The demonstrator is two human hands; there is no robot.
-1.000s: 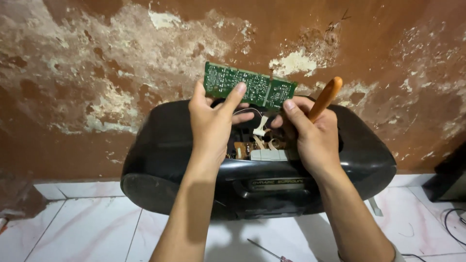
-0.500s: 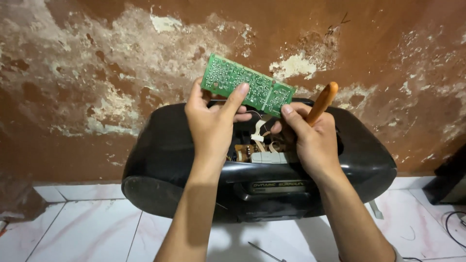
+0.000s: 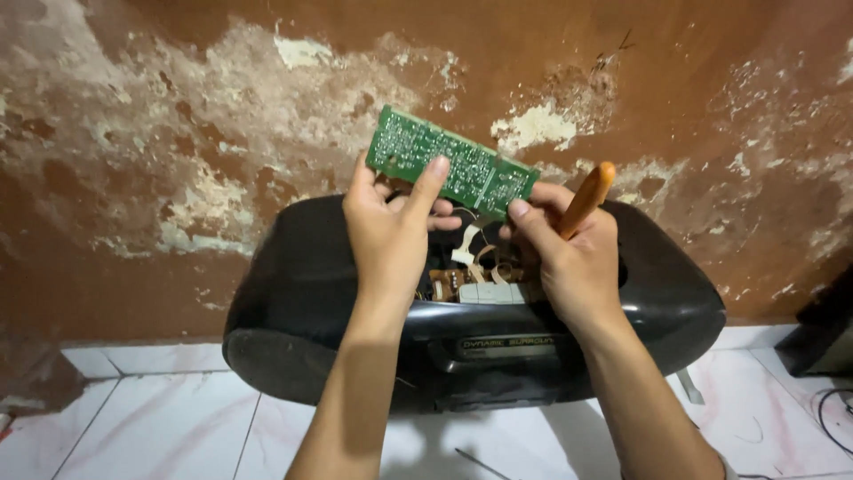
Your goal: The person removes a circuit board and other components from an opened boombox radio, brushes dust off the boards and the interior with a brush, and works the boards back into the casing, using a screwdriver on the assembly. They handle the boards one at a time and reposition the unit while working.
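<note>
Peeling brown wall [image 3: 178, 160] with pale patches fills the background, and white marbled floor tiles [image 3: 160, 427] run along its foot. Against the wall stands a black stereo [image 3: 293, 311], curved and wide, its top opened so that wires and small parts [image 3: 471, 276] show inside.

Above that opening, both hands hold a green circuit board [image 3: 453, 164]. It is a long narrow rectangle; its long axis runs from upper left to lower right, tilted down toward the right, with its flat green face turned to the camera. It is lifted clear of the stereo's top, and pale ribbon wires [image 3: 466, 244] hang just under it.

Left hand [image 3: 391, 231] is closed lightly on the board's left half, thumb pressed on the front face and fingers behind. Right hand [image 3: 569, 258] pinches the board's lower right corner with thumb on the front, and the same hand also grips an orange tool handle [image 3: 586, 197], which points up and to the right; its working end is hidden.

At the right edge sits a dark box [image 3: 826, 333], with thin cable [image 3: 835, 418] on the tiles.
</note>
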